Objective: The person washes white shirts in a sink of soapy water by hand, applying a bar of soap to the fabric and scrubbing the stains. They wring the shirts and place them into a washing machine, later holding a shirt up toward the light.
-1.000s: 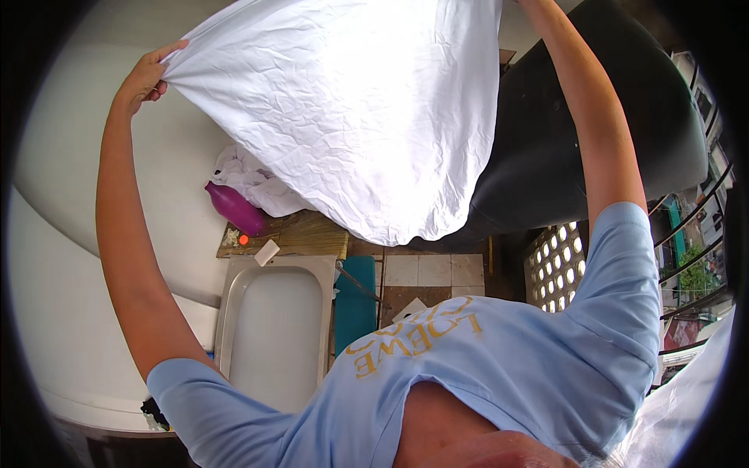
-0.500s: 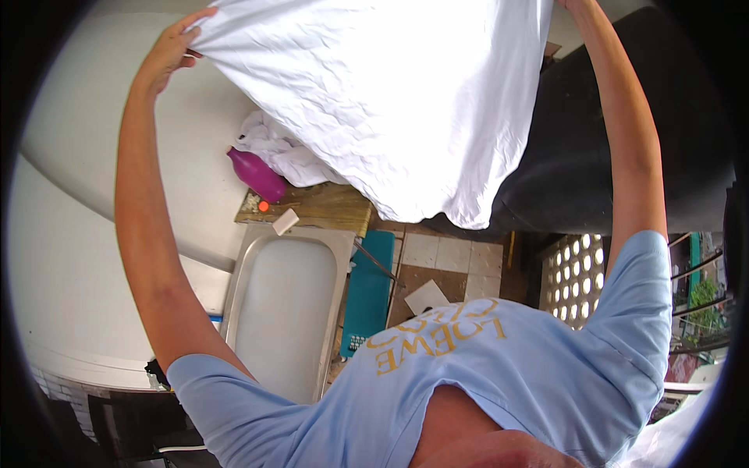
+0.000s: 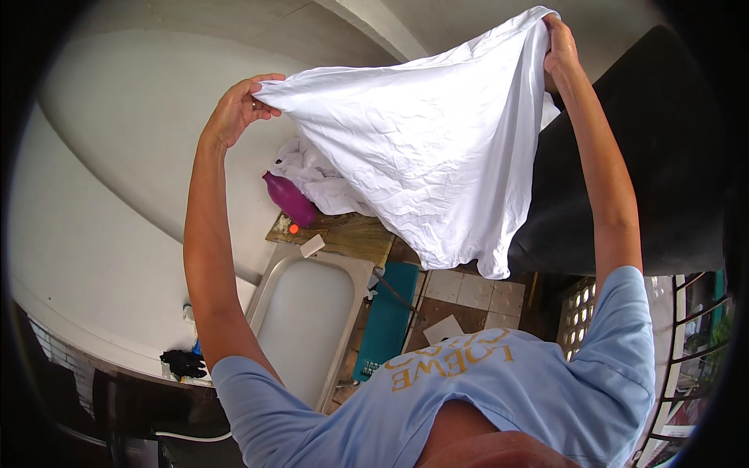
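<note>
A large white cloth (image 3: 421, 148) hangs spread between my raised hands, creased and dropping to a loose lower edge. My left hand (image 3: 240, 109) pinches its upper left corner between thumb and fingers. At the upper right, my right hand (image 3: 559, 48) is closed round the other top corner, where the cloth bunches into folds. Behind the cloth's left side lies a heap of white fabric (image 3: 320, 183) on a wooden counter (image 3: 363, 234). Beside that heap a purple bottle (image 3: 290, 200) lies tilted.
A basin (image 3: 308, 312) of pale, cloudy water stands below, with a white block (image 3: 312, 246) and orange cap (image 3: 294, 229) near its far edge. Right of it are a teal plastic piece (image 3: 388, 320) and floor tiles (image 3: 476, 292). A large black tank-like object (image 3: 640, 171) fills the right.
The cloth and both my hands now appear lower in view, and the hands are closer together. My right hand and the cloth's top edge have come into sight.
</note>
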### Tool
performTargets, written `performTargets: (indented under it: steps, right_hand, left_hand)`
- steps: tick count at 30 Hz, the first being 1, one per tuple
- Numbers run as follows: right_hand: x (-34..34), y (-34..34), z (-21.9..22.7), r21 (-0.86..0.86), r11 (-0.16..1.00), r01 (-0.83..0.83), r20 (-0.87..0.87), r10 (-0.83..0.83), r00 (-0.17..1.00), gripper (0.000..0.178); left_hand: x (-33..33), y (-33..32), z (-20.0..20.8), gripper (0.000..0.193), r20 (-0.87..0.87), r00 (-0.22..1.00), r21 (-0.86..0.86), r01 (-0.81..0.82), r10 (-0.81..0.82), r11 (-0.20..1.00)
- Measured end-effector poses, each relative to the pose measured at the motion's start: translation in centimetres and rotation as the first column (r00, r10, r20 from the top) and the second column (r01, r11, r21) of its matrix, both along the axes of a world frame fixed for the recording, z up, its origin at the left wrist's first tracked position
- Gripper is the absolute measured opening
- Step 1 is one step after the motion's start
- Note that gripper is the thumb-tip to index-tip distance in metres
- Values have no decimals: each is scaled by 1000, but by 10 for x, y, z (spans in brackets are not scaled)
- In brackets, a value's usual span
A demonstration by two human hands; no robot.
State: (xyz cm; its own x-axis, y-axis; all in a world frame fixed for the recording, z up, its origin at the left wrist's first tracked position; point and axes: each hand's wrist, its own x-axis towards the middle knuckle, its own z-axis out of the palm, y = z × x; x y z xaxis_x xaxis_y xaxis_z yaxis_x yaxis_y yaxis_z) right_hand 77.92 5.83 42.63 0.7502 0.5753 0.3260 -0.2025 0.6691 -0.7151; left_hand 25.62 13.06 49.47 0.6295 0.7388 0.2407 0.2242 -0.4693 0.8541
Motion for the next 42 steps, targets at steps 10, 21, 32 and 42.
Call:
performTargets:
  steps: [10,21,32,42]
  right_hand:
    - [-48,-10,-2,-35,964,-263,73,265,961,30]
    - [-116,-10,16,-192,927,-323,629,369,685,28]
    - [-68,-37,0,-453,890,-55,553,329,766,62]
    - [-15,-36,17,-458,815,-356,637,580,508,37]
  left_hand:
    - [2,-31,-36,28,-33,990,176,-126,134,976]
    - [36,-15,-16,30,-59,972,381,-189,228,905]
    - [-137,86,-61,36,676,471,-250,-578,567,777]
    - [-99,78,-65,41,613,477,-286,-609,630,740]
